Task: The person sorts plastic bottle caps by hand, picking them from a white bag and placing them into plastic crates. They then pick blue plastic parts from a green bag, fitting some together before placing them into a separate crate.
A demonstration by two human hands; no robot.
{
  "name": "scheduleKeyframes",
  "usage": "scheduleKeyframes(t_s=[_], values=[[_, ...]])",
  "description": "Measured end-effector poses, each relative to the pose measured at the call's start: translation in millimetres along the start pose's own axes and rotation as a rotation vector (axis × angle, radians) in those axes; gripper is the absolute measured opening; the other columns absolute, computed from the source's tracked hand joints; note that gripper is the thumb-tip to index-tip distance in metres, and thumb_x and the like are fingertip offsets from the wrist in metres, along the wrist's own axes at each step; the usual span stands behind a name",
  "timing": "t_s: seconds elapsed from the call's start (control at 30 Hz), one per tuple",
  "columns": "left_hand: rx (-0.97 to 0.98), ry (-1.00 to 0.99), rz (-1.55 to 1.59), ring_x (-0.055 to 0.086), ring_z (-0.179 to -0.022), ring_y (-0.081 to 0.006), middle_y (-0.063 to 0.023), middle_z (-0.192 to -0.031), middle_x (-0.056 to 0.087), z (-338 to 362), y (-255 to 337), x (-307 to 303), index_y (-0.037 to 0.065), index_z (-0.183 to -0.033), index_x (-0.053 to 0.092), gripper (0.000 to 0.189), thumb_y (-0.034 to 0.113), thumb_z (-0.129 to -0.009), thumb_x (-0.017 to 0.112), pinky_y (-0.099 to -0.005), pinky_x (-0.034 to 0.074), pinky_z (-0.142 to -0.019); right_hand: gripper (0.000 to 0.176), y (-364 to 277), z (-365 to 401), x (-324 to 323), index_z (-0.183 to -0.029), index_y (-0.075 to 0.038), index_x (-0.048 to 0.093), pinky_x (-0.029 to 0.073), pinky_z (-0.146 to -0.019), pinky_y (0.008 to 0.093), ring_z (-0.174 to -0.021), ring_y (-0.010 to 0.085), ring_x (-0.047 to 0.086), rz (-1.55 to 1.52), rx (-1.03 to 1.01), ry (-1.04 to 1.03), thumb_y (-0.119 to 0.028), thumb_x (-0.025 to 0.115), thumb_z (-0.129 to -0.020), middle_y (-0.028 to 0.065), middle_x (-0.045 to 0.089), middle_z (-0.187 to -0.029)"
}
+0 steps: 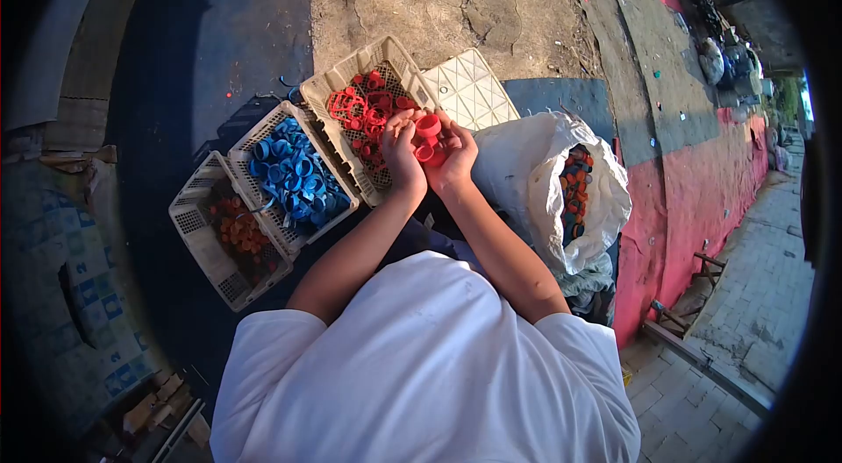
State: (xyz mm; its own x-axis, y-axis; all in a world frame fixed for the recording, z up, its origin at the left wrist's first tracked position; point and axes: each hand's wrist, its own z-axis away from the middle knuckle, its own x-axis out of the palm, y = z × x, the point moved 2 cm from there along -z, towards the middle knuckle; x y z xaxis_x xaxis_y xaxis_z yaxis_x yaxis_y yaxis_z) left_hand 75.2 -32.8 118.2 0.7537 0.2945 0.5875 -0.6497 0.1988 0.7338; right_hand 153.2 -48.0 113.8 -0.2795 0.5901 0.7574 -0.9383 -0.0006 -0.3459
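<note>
Between two bare, cupped hands, a small heap of red caps sits palm-high, the fingers half curled and the palms partly open. The left hand supports one side and the right hand the other, close together. The hollow plastic pieces look light, fairly stiff and hard to break, though smooth enough to slide; support from beneath suits the loose pile, while a single cap is best pinched by its rim.

Just left of the hands, a pale crate holds more red pieces; farther left, blue caps fill a second and orange pieces lie in a third. To the right, a white sack gapes over mixed caps. Beyond the hands lies a ribbed plastic panel, with a worn brown mat farther off.
</note>
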Motion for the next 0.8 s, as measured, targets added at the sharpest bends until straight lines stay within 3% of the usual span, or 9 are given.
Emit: scheduleKeyframes(t_s=[0.17, 0.33, 0.57, 0.73, 0.8], values=[[-0.112, 0.126, -0.025, 0.059, -0.116, -0.0212, -0.0107, -0.122, 0.061, -33, -4, -45, 0.004, -0.118, 0.061, 0.022, 0.012, -0.1, 0.05, -0.0345, 0.046, -0.104, 0.043, 41, -24, -5, -0.124, 0.001, 0.061, 0.045, -0.108, 0.043, -0.116, 0.0295, 0.061, 0.093, 0.07, 0.015, -0.028, 0.05, -0.094, 0.0157, 0.065, -0.124], [-0.545, 0.122, 0.292, 0.06, -0.107, -0.0192, -0.0075, -0.114, 0.062, -64, -20, -96, 0.006, -0.124, 0.062, 0.033, 0.027, -0.099, 0.053, -0.0374, 0.049, -0.097, 0.045, 76, -38, -18, -0.13, 0.001, 0.057, 0.045, -0.106, 0.0402, -0.118, 0.0265, 0.059, 0.244, 0.041, 0.137, -0.025, 0.051, -0.094, 0.0133, 0.063, -0.125], [-0.519, 0.143, 0.355, 0.061, -0.103, -0.0213, -0.0068, -0.108, 0.061, -80, -15, -117, 0.003, -0.119, 0.063, 0.031, 0.025, -0.1, 0.049, -0.0366, 0.05, -0.096, 0.051, 110, -55, -19, -0.139, -0.002, 0.049, 0.044, -0.108, 0.042, -0.114, 0.0268, 0.06, 0.164, 0.112, 0.157, -0.028, 0.05, -0.095, 0.0132, 0.061, -0.126], [-0.541, 0.228, 0.337, 0.06, -0.101, -0.0192, -0.0039, -0.101, 0.061, -94, -19, -125, 0.004, -0.114, 0.063, 0.031, 0.025, -0.091, 0.067, -0.0327, 0.049, -0.097, 0.031, 115, -69, -19, -0.116, -0.009, 0.061, 0.047, -0.1, 0.0373, -0.108, 0.0232, 0.063, 0.186, 0.129, 0.079, -0.026, 0.047, -0.094, 0.0079, 0.067, -0.117], [-0.55, 0.245, 0.335, 0.06, -0.099, -0.0186, -0.0037, -0.102, 0.061, -96, -21, -127, 0.005, -0.113, 0.063, 0.03, 0.025, -0.091, 0.067, -0.032, 0.049, -0.097, 0.036, 116, -73, -23, -0.121, -0.006, 0.058, 0.044, -0.105, 0.0401, -0.113, 0.027, 0.06, 0.209, 0.133, 0.144, -0.027, 0.049, -0.094, 0.0119, 0.065, -0.12]])
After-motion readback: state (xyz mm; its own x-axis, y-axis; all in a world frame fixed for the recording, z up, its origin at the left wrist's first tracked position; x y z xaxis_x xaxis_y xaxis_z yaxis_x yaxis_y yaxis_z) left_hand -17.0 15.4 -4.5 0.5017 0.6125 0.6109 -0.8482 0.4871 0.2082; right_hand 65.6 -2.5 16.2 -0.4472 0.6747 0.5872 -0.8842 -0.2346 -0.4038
